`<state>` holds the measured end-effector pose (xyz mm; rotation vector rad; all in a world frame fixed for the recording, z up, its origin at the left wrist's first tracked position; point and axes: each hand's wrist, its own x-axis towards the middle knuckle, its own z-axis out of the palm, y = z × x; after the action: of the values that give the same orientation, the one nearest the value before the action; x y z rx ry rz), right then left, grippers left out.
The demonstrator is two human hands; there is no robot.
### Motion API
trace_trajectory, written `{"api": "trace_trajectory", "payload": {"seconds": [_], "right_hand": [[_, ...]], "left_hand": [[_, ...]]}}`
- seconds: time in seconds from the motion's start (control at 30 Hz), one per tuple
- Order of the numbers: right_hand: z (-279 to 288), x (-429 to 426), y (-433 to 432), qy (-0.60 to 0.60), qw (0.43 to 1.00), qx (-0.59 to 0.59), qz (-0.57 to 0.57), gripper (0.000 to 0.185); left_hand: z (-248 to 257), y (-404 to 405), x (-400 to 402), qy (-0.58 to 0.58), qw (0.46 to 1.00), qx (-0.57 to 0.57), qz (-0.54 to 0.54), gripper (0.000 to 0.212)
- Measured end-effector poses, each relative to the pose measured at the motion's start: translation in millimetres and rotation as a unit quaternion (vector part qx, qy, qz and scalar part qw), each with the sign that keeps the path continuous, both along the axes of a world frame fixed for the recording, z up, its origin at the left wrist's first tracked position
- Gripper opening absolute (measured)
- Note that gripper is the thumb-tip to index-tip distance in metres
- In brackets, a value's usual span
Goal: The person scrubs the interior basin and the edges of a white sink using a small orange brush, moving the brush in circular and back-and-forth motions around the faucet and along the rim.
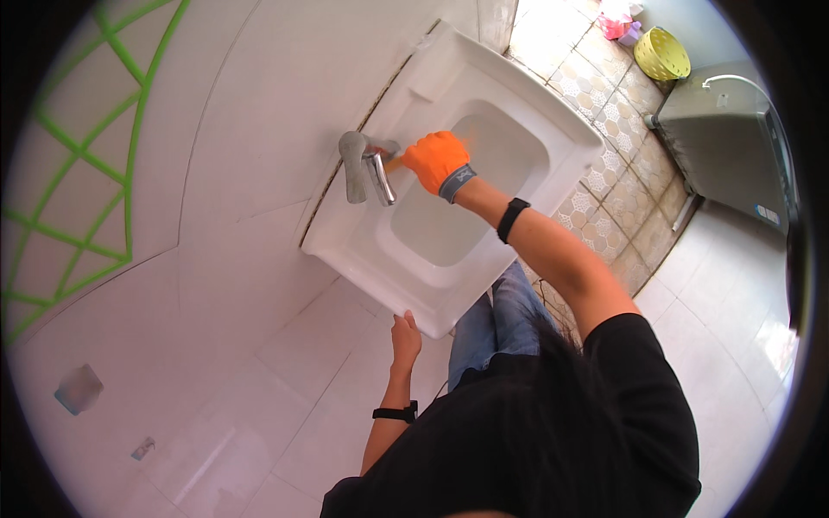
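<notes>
A white ceramic washbasin (363, 259) stands against the wall in front of me. My right hand (437, 158), in an orange glove with a grey cuff, is closed over the bowl beside the faucet. From that fist a thin orange-brown tool (394, 163), perhaps a brush, reaches to the base of the metal single-lever faucet (379, 178); most of it is hidden and its far end is blurred. My bare left hand (406, 340) grips the near left rim of the basin. Whether water fills the pale, cloudy bowl (447, 226), I cannot tell.
Green trellis lines (81, 152) mark the wall at left. Patterned floor tiles (612, 149) run beyond the basin. At right stands a grey appliance (725, 139), seemingly a washing machine, with a perforated yellow basket (662, 55) near it. Pink and purple items (622, 29) lie behind.
</notes>
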<state>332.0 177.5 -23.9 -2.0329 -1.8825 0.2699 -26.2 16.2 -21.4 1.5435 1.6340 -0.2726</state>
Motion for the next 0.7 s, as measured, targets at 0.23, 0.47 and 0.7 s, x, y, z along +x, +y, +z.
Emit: {"api": "trace_trajectory", "payload": {"seconds": [0.23, 0.47, 0.7], "right_hand": [[0, 18, -15, 0.057, 0.997, 0.043, -0.01, 0.01], [-1, -13, 3, 0.018, 0.999, -0.042, -0.007, 0.01], [-11, -22, 6, -0.001, 0.994, -0.108, -0.006, 0.008]], "left_hand": [[-4, 0, -7, 0.012, 1.0, 0.013, -0.019, 0.042], [-6, 2, -5, 0.025, 0.999, 0.017, -0.011, 0.046], [-1, 0, -4, 0.029, 1.0, 0.01, -0.001, 0.043]]}}
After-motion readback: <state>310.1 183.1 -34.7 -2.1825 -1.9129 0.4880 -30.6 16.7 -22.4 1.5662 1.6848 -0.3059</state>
